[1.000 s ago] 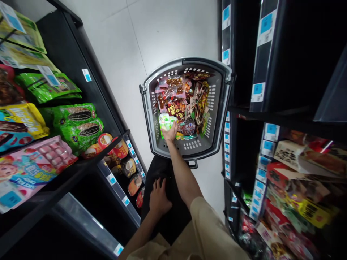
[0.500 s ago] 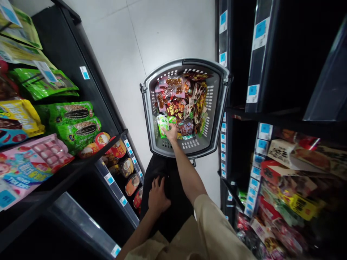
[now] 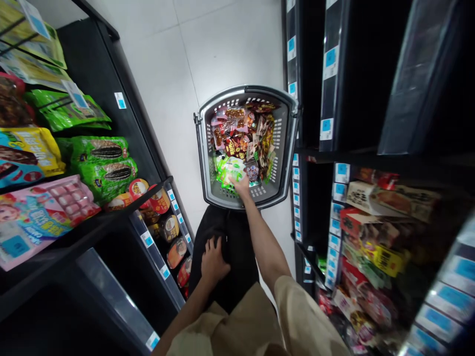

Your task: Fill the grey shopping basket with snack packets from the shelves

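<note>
The person stands in a narrow shop aisle between two dark shelving units, the left shelves stocked with green and pink snack bags, the right shelves with boxed and bagged goods behind blue price tags. On the pale floor between them sits a grey shopping basket, its long axis running away from the person, its near end just ahead of the person's dark trousers.

The basket is piled with snack packets, thickest toward its far end and right wall. At its near end lies a green-and-white packet, close to the near left corner.

The right hand reaches straight forward over the near rim, the arm in line with the basket's long axis. Its fingers rest on the green-and-white packet, which lies just ahead and to the left of the palm; whether they are closed around it or only pressed on top cannot be told.

The left hand is far from the basket, laid flat and open on the left thigh, holding nothing. The right hand is plainly the nearer one.
</note>
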`<state>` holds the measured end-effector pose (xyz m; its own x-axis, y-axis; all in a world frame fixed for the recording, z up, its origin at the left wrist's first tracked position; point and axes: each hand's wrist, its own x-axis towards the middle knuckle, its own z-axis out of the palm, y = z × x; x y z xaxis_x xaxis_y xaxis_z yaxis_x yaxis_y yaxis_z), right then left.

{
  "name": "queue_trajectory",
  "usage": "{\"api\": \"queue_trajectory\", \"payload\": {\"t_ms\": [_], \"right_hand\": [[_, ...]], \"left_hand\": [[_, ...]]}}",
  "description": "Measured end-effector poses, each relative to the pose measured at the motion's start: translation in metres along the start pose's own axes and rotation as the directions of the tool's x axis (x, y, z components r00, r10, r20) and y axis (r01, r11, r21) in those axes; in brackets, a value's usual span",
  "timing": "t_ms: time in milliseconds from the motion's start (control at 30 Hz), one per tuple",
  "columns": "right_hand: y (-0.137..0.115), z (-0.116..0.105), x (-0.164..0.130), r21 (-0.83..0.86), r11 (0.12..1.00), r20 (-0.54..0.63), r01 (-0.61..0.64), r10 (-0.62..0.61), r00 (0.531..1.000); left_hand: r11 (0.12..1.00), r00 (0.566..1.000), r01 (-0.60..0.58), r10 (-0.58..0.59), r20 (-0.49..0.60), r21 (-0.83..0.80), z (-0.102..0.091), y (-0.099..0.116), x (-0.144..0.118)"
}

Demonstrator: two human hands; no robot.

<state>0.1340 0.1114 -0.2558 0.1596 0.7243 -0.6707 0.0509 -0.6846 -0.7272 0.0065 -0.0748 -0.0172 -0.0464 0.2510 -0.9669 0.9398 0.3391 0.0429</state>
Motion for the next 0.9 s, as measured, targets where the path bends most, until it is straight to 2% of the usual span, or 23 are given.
{"api": "queue_trajectory", "payload": {"t_ms": [133,233,300,367,433,500,567,633,700,767,833,900], "right_hand": [[-0.045,-0.051,-0.060,0.295,0.954,-0.105,-0.059,0.093,0.990],[-0.103,-0.098,-0.122,0.460,0.882,-0.069,-0.101,0.149,0.986],[-0.149,-0.126,-0.169,0.505,0.856,-0.023,-0.113,0.144,0.989],[-0.196,-0.148,-0.219,0.525,0.843,0.024,-0.118,0.123,0.992],[-0.237,-0.161,-0.269,0.550,0.827,0.054,-0.116,0.103,0.993],[-0.270,-0.166,-0.314,0.585,0.798,0.115,-0.145,0.096,0.989],[-0.297,-0.165,-0.353,0.623,0.764,0.195,-0.171,0.060,0.979],[-0.318,-0.159,-0.386,0.664,0.737,0.193,-0.127,-0.004,0.981],[-0.333,-0.151,-0.414,0.701,0.710,0.162,-0.068,-0.067,0.984],[-0.343,-0.138,-0.437,0.720,0.694,0.153,-0.030,-0.116,0.981],[-0.351,-0.124,-0.454,0.721,0.693,0.140,0.006,-0.154,0.978],[-0.356,-0.111,-0.464,0.724,0.689,0.094,0.037,-0.152,0.984]], "left_hand": [[0.997,1.000,0.001,-0.002,0.009,0.077,0.008,-0.006,-0.016],[0.985,1.000,-0.014,0.013,0.008,0.171,0.002,-0.008,-0.039],[0.982,0.999,-0.033,0.028,0.030,0.188,-0.013,-0.010,-0.061],[0.988,0.995,-0.084,0.076,0.065,0.133,-0.038,-0.016,-0.085],[0.976,0.975,-0.217,0.217,0.044,-0.004,-0.072,-0.024,-0.110],[0.918,0.936,-0.352,0.346,-0.065,-0.185,-0.114,-0.030,-0.133],[0.831,0.908,-0.419,0.380,-0.176,-0.365,-0.160,-0.028,-0.156],[0.715,0.898,-0.439,0.369,-0.240,-0.544,-0.203,-0.015,-0.182],[0.591,0.889,-0.445,0.384,-0.251,-0.673,-0.234,0.005,-0.211],[0.522,0.864,-0.461,0.448,-0.229,-0.718,-0.250,0.026,-0.238],[0.524,0.812,-0.519,0.548,-0.199,-0.675,-0.254,0.046,-0.259],[0.542,0.750,-0.620,0.622,-0.226,-0.567,-0.250,0.062,-0.273]]}}
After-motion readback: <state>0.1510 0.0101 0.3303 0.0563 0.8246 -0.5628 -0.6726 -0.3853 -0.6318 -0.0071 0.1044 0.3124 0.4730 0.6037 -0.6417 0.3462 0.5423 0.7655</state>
